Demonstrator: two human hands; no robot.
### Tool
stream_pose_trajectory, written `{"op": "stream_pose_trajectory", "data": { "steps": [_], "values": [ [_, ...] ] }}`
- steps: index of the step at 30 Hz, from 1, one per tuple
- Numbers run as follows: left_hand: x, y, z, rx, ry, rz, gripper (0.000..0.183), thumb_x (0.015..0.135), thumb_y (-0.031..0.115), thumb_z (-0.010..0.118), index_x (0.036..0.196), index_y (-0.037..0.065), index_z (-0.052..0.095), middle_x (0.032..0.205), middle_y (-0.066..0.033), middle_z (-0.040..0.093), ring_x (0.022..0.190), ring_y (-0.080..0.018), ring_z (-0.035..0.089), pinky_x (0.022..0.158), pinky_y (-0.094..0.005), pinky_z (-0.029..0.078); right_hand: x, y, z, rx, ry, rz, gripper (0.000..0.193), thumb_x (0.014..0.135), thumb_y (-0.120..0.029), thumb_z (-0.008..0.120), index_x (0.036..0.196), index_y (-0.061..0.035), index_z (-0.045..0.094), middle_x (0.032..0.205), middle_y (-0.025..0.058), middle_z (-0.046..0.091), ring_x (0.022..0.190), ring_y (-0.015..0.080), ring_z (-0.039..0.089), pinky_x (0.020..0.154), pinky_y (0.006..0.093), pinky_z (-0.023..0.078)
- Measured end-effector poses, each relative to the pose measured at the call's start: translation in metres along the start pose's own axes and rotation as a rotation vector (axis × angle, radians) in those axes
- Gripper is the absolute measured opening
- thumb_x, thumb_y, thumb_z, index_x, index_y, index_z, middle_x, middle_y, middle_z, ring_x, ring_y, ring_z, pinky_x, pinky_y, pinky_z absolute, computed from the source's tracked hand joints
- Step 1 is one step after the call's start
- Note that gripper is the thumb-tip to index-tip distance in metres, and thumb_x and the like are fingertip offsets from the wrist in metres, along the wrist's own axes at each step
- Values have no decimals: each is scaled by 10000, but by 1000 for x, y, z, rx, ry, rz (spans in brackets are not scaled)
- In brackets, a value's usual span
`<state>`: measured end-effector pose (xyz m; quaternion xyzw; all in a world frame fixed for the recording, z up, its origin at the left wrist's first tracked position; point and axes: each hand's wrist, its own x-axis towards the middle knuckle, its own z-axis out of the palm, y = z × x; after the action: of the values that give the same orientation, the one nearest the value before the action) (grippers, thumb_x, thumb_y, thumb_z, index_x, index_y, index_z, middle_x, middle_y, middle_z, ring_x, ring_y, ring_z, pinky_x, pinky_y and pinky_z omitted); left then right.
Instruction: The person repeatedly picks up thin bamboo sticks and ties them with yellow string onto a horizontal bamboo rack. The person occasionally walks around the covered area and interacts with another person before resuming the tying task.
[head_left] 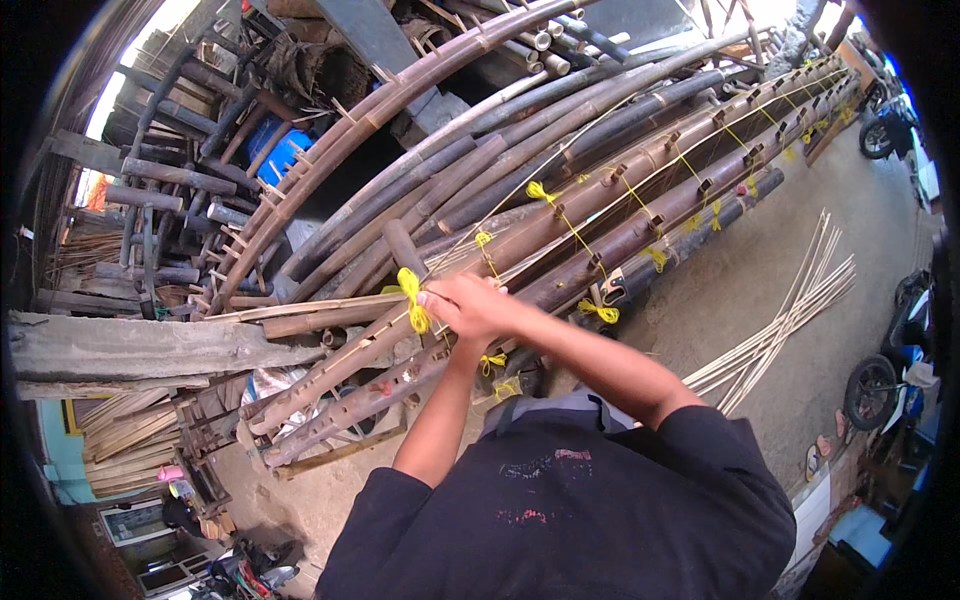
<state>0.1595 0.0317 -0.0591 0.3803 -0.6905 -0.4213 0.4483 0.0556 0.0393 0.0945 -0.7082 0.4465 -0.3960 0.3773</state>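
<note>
My right hand (485, 302) is closed over the upper dark bamboo pole (600, 198), fingertips against a bundle of yellow cord (412, 300). My left hand (470, 330) comes up from below and meets it; its fingers are mostly hidden behind the right hand. A second bamboo pole (675, 200) runs alongside, nearer to me. Short pegs stick out of both poles, and yellow cord crosses between them. More yellow cord bundles (600, 312) hang along the poles. A thin light strip (500, 203) slants up from near my hands.
Thick bamboo poles (400, 205) lie piled beyond, under a curved pegged bamboo pole (345, 135). Thin bamboo sticks (770, 330) lie on the floor (690, 300) to the right. A concrete beam (150, 348) stands at left. Motorbikes (875, 385) are parked at the right edge.
</note>
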Motion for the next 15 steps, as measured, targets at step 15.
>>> {"op": "stream_pose_trajectory", "data": {
  "steps": [15],
  "values": [
    [32, 62, -10, 439, -200, -242, 303, 1002, 323, 501, 1022, 74, 672, 887, -135, 687, 846, -311, 669, 743, -396, 503, -129, 89, 32, -258, -144, -153, 458, 935, -327, 587, 570, -51, 579, 585, 172, 589, 566, 358, 587, 596, 462, 483]
  ]
}}
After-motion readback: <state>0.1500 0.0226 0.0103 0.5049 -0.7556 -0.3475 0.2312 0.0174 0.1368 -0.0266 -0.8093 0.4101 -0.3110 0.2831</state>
